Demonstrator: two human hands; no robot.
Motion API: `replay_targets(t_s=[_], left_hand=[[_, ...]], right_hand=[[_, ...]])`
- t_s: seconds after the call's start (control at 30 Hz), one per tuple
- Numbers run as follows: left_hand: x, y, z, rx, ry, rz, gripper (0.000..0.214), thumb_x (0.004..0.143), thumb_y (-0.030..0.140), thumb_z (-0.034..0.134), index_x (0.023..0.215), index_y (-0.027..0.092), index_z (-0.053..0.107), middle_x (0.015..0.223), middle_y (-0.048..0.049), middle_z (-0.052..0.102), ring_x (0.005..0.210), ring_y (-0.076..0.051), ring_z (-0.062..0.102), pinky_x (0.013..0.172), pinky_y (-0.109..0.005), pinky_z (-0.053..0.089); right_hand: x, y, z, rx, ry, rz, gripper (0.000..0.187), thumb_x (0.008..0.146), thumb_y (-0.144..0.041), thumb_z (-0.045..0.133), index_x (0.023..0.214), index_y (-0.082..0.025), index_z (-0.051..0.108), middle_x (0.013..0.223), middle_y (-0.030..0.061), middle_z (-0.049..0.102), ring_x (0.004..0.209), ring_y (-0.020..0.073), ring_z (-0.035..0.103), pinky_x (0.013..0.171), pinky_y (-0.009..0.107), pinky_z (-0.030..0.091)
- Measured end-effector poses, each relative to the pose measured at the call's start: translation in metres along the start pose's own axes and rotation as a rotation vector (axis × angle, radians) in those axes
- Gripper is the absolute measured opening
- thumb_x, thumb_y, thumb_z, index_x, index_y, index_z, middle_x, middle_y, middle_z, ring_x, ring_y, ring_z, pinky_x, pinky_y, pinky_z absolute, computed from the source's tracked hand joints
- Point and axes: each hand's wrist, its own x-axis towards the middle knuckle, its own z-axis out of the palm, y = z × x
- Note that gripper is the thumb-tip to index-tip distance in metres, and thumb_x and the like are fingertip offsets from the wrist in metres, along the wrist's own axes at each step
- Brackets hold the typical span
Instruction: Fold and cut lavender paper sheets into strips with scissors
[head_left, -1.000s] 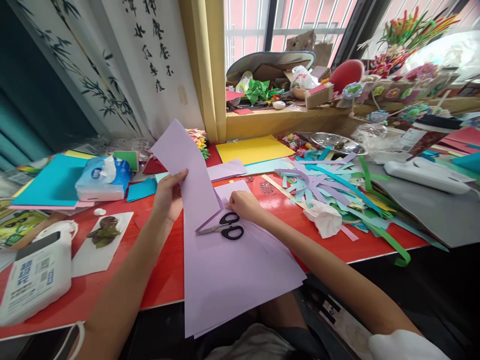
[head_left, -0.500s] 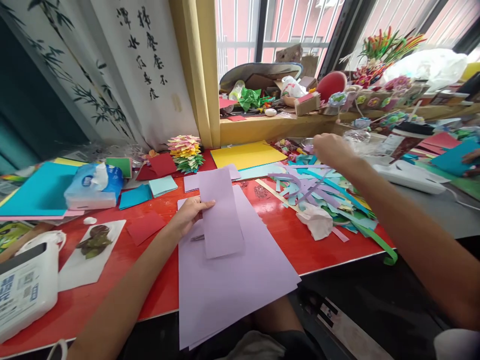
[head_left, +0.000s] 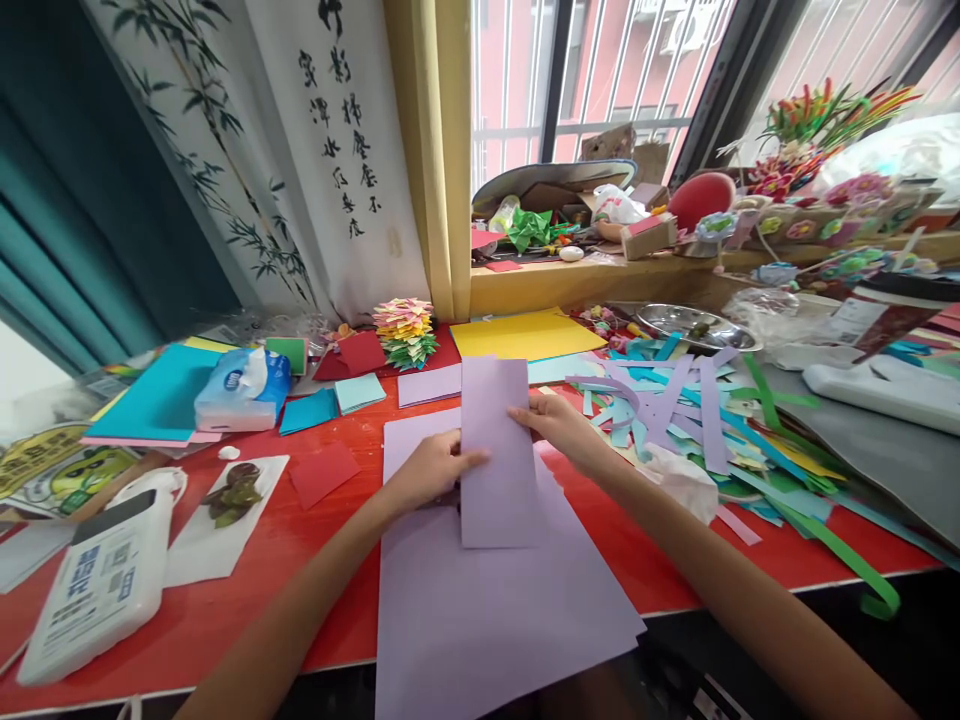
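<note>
Between both hands, a long strip of lilac paper (head_left: 496,480) is held upright over larger lilac sheets (head_left: 480,630). My left hand (head_left: 431,468) pinches its left edge with the thumb in front. At the upper right edge, my right hand (head_left: 556,422) grips the same strip between thumb and fingers. The large sheets lie on the red table and hang over its front edge. A smaller lilac paper piece (head_left: 429,386) lies just behind the strip.
Paper scraps (head_left: 675,400) in several colours pile up on the right, with a crumpled tissue (head_left: 682,480) and a metal plate (head_left: 697,325). Left are a tissue pack (head_left: 244,395), a white device (head_left: 105,585) and a red paper (head_left: 324,474). A folded-paper stack (head_left: 405,332) stands behind.
My right hand has come back from over the scraps and taken hold of the lilac strip. Lilac strips now lie on the scrap pile. The view has shifted left.
</note>
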Motion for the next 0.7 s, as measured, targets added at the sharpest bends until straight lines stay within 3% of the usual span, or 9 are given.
replay_targets(t_s=[0.13,0.3,0.43,0.53,0.7], left_hand=[[-0.009,0.002,0.002,0.595,-0.125,0.179,0.064,0.061,0.058,0.064,0.112,0.022,0.053,0.111,-0.0080,0.051,0.104,-0.028,0.046,0.088,-0.041,0.039],[-0.015,0.006,-0.002,0.778,-0.217,0.203,0.059,0.068,0.048,0.059,0.121,0.025,0.046,0.110,-0.0070,0.047,0.103,-0.025,0.044,0.083,-0.034,0.041],[-0.024,0.020,-0.024,0.764,-0.177,0.131,0.051,0.070,0.047,0.057,0.116,0.028,0.049,0.111,-0.0050,0.044,0.095,-0.021,0.049,0.077,-0.030,0.043],[-0.042,0.025,-0.046,0.798,-0.049,0.039,0.045,0.071,0.049,0.055,0.111,0.029,0.052,0.109,-0.0034,0.044,0.094,-0.021,0.050,0.075,-0.028,0.043],[-0.082,0.000,-0.064,0.861,0.009,-0.233,0.047,0.071,0.052,0.052,0.111,0.026,0.053,0.104,-0.0053,0.047,0.088,-0.022,0.053,0.069,-0.031,0.043]], right_hand=[[0.012,0.012,-0.037,0.034,0.165,0.011,0.033,0.070,-0.046,0.063,0.076,-0.014,0.064,0.074,0.0063,0.065,0.067,0.0182,0.060,0.060,0.029,0.049],[0.014,0.016,-0.057,-0.005,0.336,0.016,0.035,0.068,-0.048,0.066,0.065,-0.013,0.060,0.066,0.0043,0.060,0.056,0.0129,0.054,0.048,0.023,0.042],[0.011,0.017,-0.046,0.027,0.269,0.075,0.039,0.067,-0.051,0.065,0.070,-0.013,0.063,0.072,0.0071,0.064,0.059,0.0149,0.056,0.048,0.023,0.041],[0.009,0.018,-0.035,0.072,0.178,0.160,0.041,0.066,-0.053,0.065,0.073,-0.012,0.064,0.072,0.0082,0.064,0.058,0.0145,0.055,0.045,0.022,0.039],[0.006,0.019,-0.018,0.047,-0.012,0.264,0.039,0.063,-0.051,0.068,0.069,-0.012,0.063,0.068,0.0058,0.063,0.054,0.0118,0.054,0.043,0.021,0.037]])
